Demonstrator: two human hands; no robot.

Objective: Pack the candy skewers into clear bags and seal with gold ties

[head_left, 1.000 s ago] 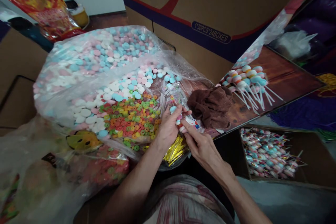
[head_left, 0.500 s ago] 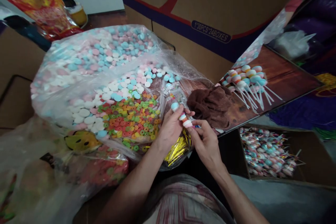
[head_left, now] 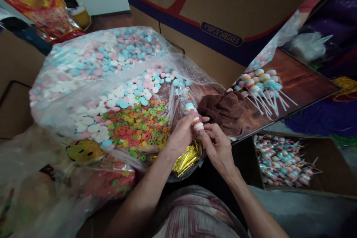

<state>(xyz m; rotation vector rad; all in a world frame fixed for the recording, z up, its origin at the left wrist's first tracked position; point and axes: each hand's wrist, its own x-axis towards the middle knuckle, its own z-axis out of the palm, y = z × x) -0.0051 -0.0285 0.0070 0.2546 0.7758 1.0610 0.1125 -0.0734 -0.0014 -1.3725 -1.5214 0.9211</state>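
Between my hands is a marshmallow skewer, a stack of white, orange and pink pieces tilted away from me. My left hand closes round its middle, with the thumb along the stack. The fingers of my right hand pinch its lower end, where the stick is hidden. Just beyond the stack's far end lie clear plastic wrappers; whether the skewer is inside one I cannot tell. Gold twist ties lie in a bunch below my left hand. A crumpled brown cloth is beside my right fingers.
A big clear bag holds pastel marshmallows, with colourful candy rings in front. Bare skewers lie piled on the table's right part. Below stands a carton of wrapped skewers. A large cardboard box rises behind.
The skewer has shifted slightly away from me, toward the wrappers, and its far end now overlaps them. My left hand's grip is a little different. The view has moved slightly.
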